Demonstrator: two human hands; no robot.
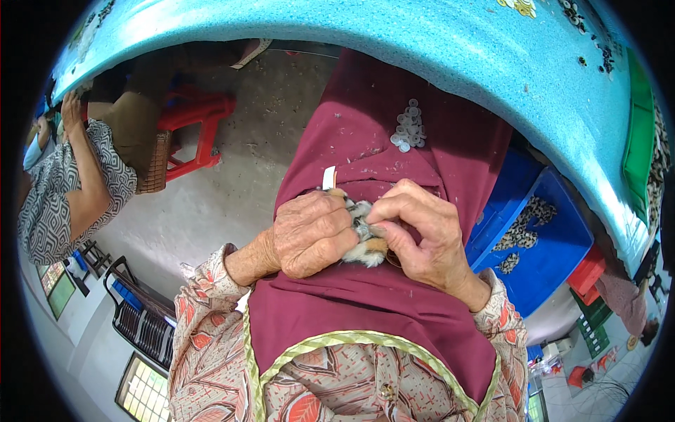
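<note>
Over my lap, a small furry plush piece (365, 251) in white, grey and tan-orange lies between my two hands. My left hand (316, 235) is closed round its left side, the knuckles turned up. A white tag (329, 177) sticks up beyond that hand. My right hand (425, 235) pinches at the grey middle of the plush with thumb and forefinger; whether something small is between those fingertips is hidden. Farther out on the maroon apron (309, 295) rests a little heap of translucent plastic discs (408, 126).
A blue-covered table (450, 49) curves across the far side, with small dark parts (605, 60) at its right. Blue bins (562, 246) holding spotted furry pieces (524, 225) stand at my right. On the left are a red stool (200, 133) and another person (77, 183).
</note>
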